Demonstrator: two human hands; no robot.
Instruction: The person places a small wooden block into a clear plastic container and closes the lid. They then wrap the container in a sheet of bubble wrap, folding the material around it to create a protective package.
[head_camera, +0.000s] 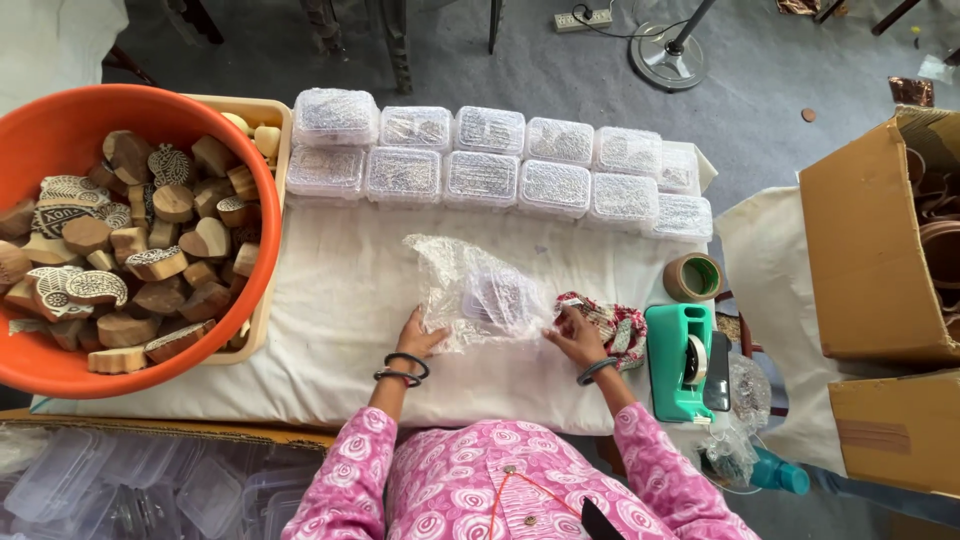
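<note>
On the white cloth-covered table (330, 300), my left hand (420, 338) presses the left edge of a sheet of clear bubble wrap (470, 290). My right hand (577, 335) grips the wrap's right edge. A small clear plastic box (495, 293) lies inside the wrap, between both hands. Just right of my right hand sits a red patterned cloth pouch (618, 325). Dark bangles circle both wrists, and my sleeves are pink with white swirls.
An orange tub (150, 105) of carved wooden blocks stands at left. Two rows of filled clear boxes (500, 165) line the table's far side. A green tape dispenser (680, 360) and tape roll (692, 277) sit at right, cardboard boxes (865, 250) beyond. Empty plastic boxes (120, 480) lie below.
</note>
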